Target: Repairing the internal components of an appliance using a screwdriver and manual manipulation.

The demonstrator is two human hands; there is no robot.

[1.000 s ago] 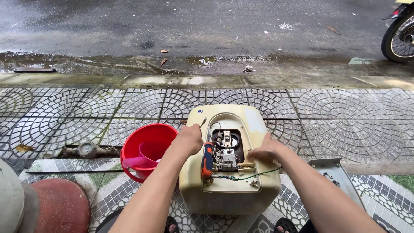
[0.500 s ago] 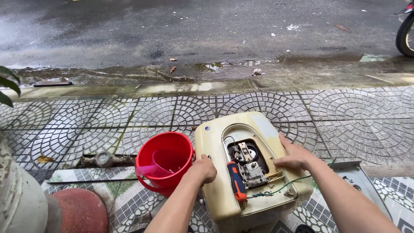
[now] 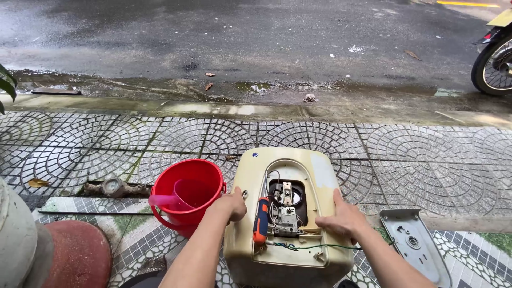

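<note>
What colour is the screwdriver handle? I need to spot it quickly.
Orange and blue; the screwdriver shows in the head view.

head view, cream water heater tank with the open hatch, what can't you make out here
- Cream plastic heater tank: near end cut off by the bottom edge of the head view; underside hidden.
- Wiring inside the hatch: too small to trace; partly behind the red-and-blue-handled screwdriver.
- Left hand and right hand: fingertips curl over the tank's sides, so the grip is hidden.
- Red plastic bucket: bottom hidden by a pink scoop.
- Motorbike wheel: cut by the right edge.
</note>
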